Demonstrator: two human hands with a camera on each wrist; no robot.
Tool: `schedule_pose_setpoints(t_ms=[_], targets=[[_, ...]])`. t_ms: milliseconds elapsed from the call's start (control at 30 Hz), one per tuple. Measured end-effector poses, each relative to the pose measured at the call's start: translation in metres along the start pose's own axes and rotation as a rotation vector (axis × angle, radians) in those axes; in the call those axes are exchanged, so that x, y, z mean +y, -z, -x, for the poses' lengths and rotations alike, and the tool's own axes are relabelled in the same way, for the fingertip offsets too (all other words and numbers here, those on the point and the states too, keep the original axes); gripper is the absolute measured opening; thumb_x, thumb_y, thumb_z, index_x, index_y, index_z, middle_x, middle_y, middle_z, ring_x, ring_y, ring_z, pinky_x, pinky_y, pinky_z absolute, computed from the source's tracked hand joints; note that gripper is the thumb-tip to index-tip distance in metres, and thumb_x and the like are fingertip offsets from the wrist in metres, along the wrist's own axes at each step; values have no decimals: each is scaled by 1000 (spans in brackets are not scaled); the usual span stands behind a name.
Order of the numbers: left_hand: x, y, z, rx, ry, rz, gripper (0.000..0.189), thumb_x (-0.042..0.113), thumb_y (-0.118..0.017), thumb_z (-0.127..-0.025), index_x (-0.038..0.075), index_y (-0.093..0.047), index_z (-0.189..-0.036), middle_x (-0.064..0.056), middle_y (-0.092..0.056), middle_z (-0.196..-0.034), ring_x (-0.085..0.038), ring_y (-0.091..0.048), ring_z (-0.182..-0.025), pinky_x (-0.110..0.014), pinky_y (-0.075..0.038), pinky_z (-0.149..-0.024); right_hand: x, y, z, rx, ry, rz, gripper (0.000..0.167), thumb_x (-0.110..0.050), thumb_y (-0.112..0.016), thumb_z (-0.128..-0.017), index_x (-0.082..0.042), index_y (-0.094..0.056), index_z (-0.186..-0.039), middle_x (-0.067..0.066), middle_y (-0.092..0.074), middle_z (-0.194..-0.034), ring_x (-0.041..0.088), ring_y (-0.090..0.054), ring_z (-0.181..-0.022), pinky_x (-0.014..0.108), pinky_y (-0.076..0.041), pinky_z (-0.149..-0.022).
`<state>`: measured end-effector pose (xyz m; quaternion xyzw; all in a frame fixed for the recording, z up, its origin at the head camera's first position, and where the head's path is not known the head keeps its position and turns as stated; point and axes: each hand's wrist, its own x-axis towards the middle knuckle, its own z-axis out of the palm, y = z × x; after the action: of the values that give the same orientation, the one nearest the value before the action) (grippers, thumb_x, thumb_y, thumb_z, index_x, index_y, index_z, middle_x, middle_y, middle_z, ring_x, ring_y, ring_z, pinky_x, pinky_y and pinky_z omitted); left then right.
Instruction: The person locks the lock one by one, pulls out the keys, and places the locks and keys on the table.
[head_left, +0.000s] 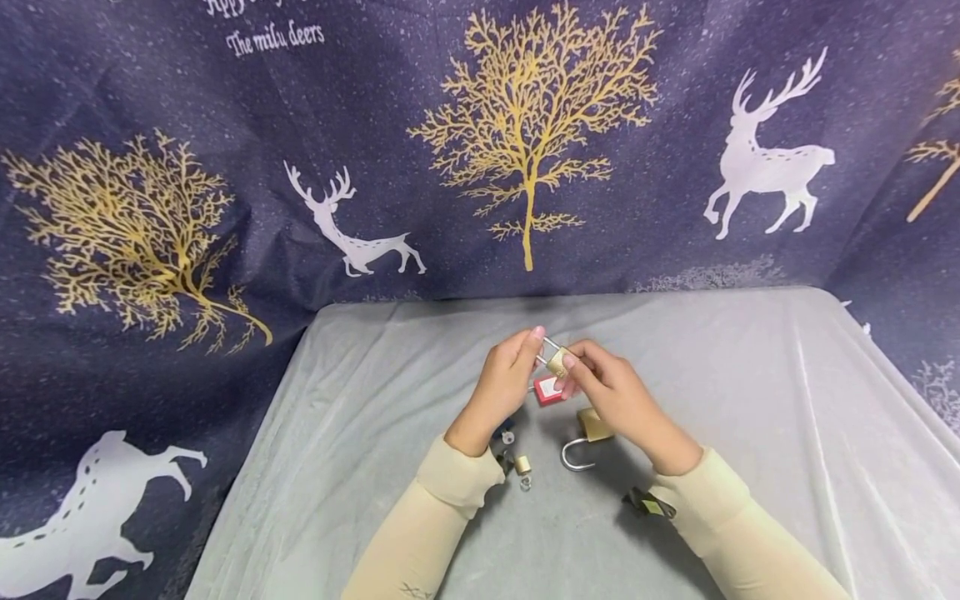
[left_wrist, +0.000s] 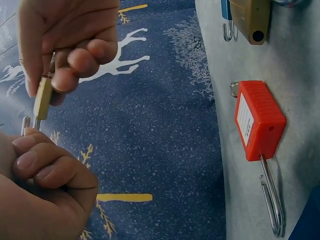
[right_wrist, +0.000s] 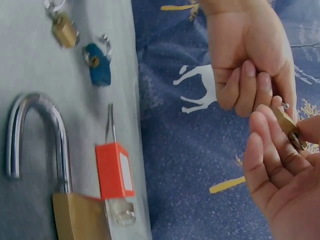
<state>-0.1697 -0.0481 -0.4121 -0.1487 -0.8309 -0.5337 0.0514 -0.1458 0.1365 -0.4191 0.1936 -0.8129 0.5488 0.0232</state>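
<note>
Left hand (head_left: 506,379), fingers pinching steel shackle (head_left: 552,342) of small brass padlock (head_left: 557,362); right hand (head_left: 613,385), fingers gripping its body; red plastic padlock (head_left: 548,390) below.

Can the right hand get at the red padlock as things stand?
Probably, once freed: the wrist views show the red padlock lying uncovered on the gray cloth, but the right hand now pinches a small brass padlock.

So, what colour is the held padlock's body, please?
The padlock body is brassy gold, clearest in the head view.
</note>
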Motion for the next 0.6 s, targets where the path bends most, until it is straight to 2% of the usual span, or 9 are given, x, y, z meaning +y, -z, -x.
schedule_pose_setpoints(t_ms=[100,267,367,600], targets=[[-1,-1,1,-3,-13,7,50,44,-39,-109,9,-54,-76,3,-46,-64,-10,-43,-59,-24,-37,-56,-1,1,1,-14,-42,-93,22,-22,-52,-107,-4,-64,-104,10,-68,-77,17,-67,-68,31,-57,-68],[-1,-4,2,2,-22,7,54,43,-39,-109,0,-57,-82,2,-48,-66,-10,-44,-60,-24,-38,-56,0,2,1,-39,-53,-205,25,-20,-50,-107,2,-62,-103,10,-67,-76,17,-67,-67,32,-56,-67],[0,-6,2,19,-30,-1,53,41,-40,-109,-1,-57,-82,0,-49,-67,-12,-45,-61,-24,-38,-57,-1,2,1,-43,-47,-218,25,-18,-49,-107,3,-62,-103,8,-66,-75,16,-68,-66,31,-56,-67],[2,-10,4,62,-51,-73,45,37,-40,-110,9,-54,-77,1,-49,-65,-11,-44,-59,-23,-37,-55,-5,1,2,-36,-53,-213,25,-18,-50,-107,4,-61,-105,11,-67,-75,14,-68,-66,33,-57,-67]])
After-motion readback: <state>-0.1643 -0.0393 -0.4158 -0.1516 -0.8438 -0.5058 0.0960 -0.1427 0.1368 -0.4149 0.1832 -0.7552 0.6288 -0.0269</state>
